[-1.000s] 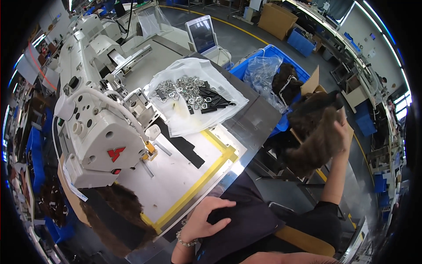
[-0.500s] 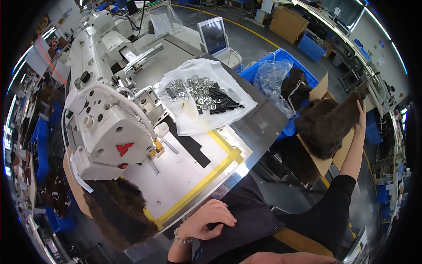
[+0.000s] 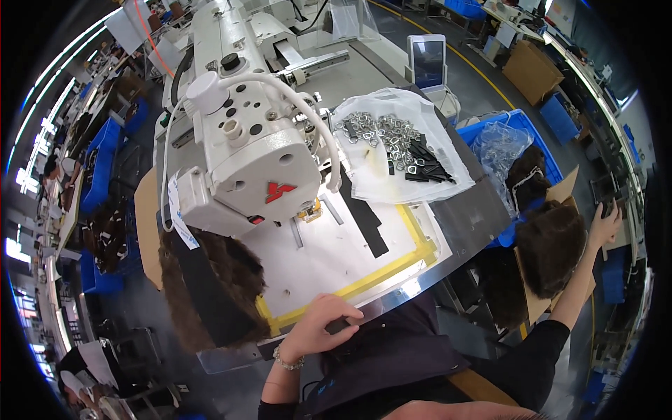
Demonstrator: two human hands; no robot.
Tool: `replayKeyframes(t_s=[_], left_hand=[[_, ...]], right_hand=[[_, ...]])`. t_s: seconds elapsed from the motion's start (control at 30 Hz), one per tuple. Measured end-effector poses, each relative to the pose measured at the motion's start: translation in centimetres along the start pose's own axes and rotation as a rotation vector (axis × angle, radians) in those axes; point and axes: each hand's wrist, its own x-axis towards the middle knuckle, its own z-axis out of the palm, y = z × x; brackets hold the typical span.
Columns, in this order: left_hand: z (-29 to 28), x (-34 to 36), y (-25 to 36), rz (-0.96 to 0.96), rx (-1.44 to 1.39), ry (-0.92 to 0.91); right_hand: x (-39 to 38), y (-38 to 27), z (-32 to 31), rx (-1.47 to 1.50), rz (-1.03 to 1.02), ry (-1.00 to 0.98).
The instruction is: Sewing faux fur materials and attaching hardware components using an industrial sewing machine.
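The right hand [image 3: 606,225], fingers spread and released, is beside the brown fur piece [image 3: 551,246] that the cardboard box [image 3: 564,187] at right apparently supports; whether the left hand's [image 3: 320,326] curled fingers grip anything cannot be told.

Wide fisheye view from the head, down over both hands [image 3: 320,327].

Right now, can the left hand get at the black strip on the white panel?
Probably yes: the left hand is near the panel, and only the metal edge, yellow tape and bare panel seem to lie between it and the strip.
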Motion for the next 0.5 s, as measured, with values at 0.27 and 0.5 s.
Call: replayKeyframes(t_s=[0.27, 0.5], left_hand=[[0.5, 1.5, 0.2, 0.032, 0.354, 0.078], [1.2, 5.1, 0.7, 0.187, 0.813, -0.006]], right_hand=[[1.6, -18.6, -17.0, 0.610, -0.485, 0.016], [-2.3, -27.6, -26.6, 0.888, -0.974, 0.050]])
